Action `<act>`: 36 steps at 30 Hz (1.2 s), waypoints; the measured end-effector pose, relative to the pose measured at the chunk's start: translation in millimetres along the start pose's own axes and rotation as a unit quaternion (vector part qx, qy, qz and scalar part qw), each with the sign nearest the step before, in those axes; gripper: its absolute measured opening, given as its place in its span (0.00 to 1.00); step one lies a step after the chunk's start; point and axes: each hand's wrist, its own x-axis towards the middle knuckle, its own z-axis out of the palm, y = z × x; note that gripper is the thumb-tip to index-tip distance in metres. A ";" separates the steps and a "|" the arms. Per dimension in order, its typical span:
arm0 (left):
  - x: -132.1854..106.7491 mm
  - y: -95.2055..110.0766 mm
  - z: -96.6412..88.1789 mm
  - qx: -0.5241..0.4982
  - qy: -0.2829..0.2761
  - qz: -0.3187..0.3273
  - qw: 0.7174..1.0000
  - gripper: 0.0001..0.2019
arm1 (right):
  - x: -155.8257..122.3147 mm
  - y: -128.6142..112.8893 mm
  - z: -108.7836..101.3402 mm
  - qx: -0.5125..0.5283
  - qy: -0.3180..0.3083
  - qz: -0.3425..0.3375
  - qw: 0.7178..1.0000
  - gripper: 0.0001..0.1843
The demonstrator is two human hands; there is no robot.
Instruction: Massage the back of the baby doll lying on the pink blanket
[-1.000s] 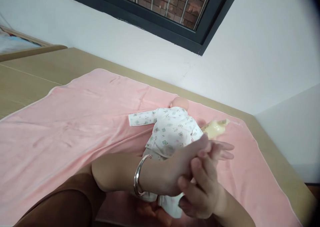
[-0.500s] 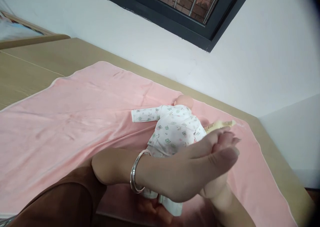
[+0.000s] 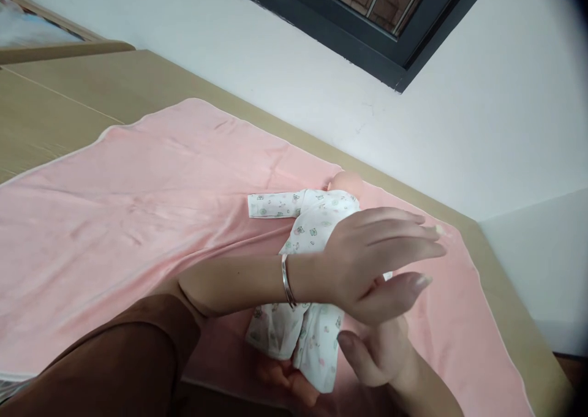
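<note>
A baby doll (image 3: 316, 212) in a white printed garment lies on a pink blanket (image 3: 138, 209), its head towards the wall. My left hand (image 3: 372, 251), with a silver bracelet (image 3: 287, 280) at the wrist, hovers over the doll's body with its fingers stretched flat, holding nothing. My right hand (image 3: 381, 353) sits just below it by the doll's legs. Only its thumb and palm show; its fingers are hidden behind the left hand. A small cream tip (image 3: 438, 229) pokes out past my left fingertips.
The blanket covers a tan wooden surface (image 3: 68, 92) that meets a white wall (image 3: 275, 80). A dark window frame (image 3: 367, 43) runs along the top. My brown sleeve (image 3: 105, 368) fills the lower left.
My left hand has turned from edge-on and pressed against the right hand to palm-down and flat, rising over the doll. The right hand has dropped lower. The cream object is now mostly covered.
</note>
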 end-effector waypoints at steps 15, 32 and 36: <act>27.5 -167.1 -34.9 0.345 0.126 -0.127 0.921 0.11 | 57.9 112.3 75.2 -0.036 -0.008 0.045 0.998 0.21; 22.6 -178.6 -33.8 0.326 0.115 -0.124 0.930 0.11 | 53.2 141.8 83.6 0.040 0.102 0.146 0.983 0.29; 23.6 -179.8 -34.8 0.331 0.119 -0.116 0.929 0.13 | 53.6 110.7 87.4 -0.032 0.111 0.237 0.965 0.29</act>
